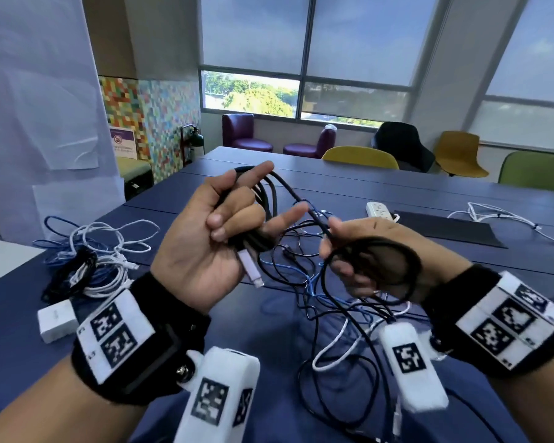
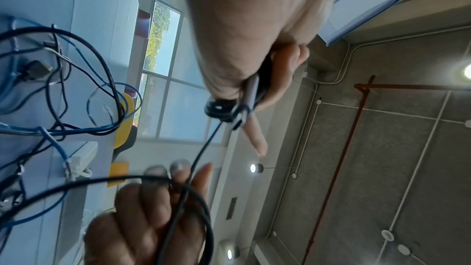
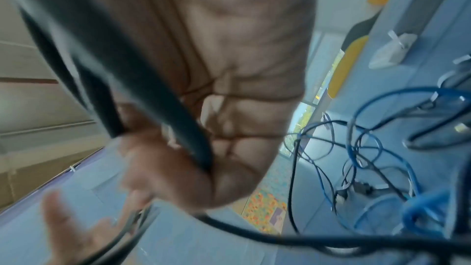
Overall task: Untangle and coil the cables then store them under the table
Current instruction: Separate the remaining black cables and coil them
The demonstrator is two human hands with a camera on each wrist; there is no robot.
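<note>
Black cable (image 1: 288, 190): coiled turns gripped in curled fingers of left hand (image 1: 205, 244), pale connector (image 1: 251, 271) hanging below; free loop pinched by right hand (image 1: 362, 254); both raised over tangled cables (image 1: 320, 302) on blue desk (image 1: 397, 193)

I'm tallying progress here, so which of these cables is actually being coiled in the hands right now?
The black cable: it loops round the left hand and runs to the right hand. The blue cables and white cables lie on the table.
</note>
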